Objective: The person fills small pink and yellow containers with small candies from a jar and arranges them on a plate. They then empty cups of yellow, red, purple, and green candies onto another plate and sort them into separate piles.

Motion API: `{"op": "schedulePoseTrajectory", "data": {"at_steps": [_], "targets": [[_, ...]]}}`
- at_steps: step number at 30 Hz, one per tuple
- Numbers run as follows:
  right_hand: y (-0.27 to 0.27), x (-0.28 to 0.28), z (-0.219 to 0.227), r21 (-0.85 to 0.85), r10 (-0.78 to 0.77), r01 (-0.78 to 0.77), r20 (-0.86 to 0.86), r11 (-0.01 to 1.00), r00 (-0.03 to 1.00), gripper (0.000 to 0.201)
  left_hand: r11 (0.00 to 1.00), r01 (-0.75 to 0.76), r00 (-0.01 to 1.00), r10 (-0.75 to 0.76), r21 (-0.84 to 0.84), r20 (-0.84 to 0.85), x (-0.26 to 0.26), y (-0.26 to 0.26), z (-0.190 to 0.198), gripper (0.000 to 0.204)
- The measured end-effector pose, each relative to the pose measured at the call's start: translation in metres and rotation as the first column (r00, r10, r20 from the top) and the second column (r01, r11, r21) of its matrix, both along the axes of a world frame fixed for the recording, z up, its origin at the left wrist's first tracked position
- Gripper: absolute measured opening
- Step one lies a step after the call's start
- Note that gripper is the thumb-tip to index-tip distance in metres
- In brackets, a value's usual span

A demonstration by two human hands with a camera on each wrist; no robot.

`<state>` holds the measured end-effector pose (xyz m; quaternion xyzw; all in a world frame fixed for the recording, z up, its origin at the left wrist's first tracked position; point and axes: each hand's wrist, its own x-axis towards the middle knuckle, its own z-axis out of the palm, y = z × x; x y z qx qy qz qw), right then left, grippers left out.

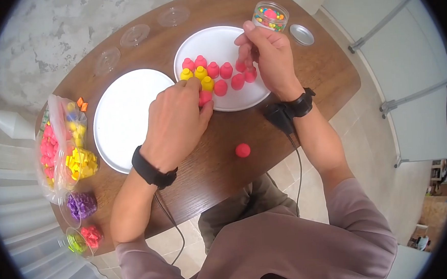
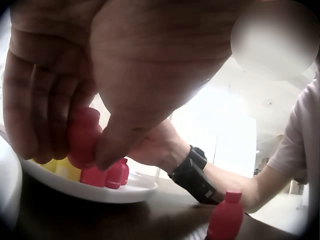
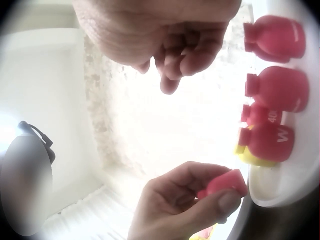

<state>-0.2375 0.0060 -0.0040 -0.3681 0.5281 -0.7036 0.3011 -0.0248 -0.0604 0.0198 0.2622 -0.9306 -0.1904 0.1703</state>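
My left hand (image 1: 177,115) pinches a small pink toy bottle (image 2: 84,137) between thumb and fingers, at the near-left edge of a round white plate (image 1: 212,40). On that plate stand several pink bottles (image 1: 221,88) and, beside my left fingertips, a few yellow bottles (image 1: 207,83). Over the plate's right side hovers my right hand (image 1: 274,57), its fingers loosely bent with nothing between them; it partly hides the pink bottles below. A lone pink bottle (image 1: 242,150) stands on the brown table close to its front edge, also visible in the left wrist view.
A second white plate (image 1: 125,115) lies left of the first. Farther left are a clear bag (image 1: 60,149) of pink and yellow pieces and cups of yellow, purple (image 1: 81,204), red and green pieces. A jar of coloured beads (image 1: 271,16), a metal lid (image 1: 301,34) and clear lids (image 1: 135,36) sit behind.
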Motion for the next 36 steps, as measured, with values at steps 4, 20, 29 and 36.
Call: {"op": "schedulePoseTrajectory", "data": {"at_steps": [4, 20, 29, 36], "targets": [[0.001, 0.0, 0.002, 0.002, 0.007, -0.007, -0.002, 1.0, 1.0, 0.039, 1.0, -0.017, 1.0, 0.016, -0.009, -0.001, -0.002, -0.005, -0.01, 0.023], [0.001, 0.001, 0.001, -0.032, -0.027, 0.027, -0.004, 0.999, 1.0, 0.038, 0.997, -0.052, 0.997, 0.048, -0.059, -0.062, 0.001, -0.01, -0.01, 0.021], [0.0, 0.0, 0.001, -0.048, -0.061, 0.061, -0.004, 0.997, 0.998, 0.038, 0.905, 0.394, 0.907, -0.411, 0.163, 0.091, 0.009, 0.059, 0.004, 0.03], [0.002, -0.002, 0.001, -0.095, -0.061, 0.059, -0.024, 0.994, 0.998, 0.034, 0.855, 0.512, 0.81, -0.512, 0.081, 0.285, 0.009, 0.065, -0.017, 0.021]]}}
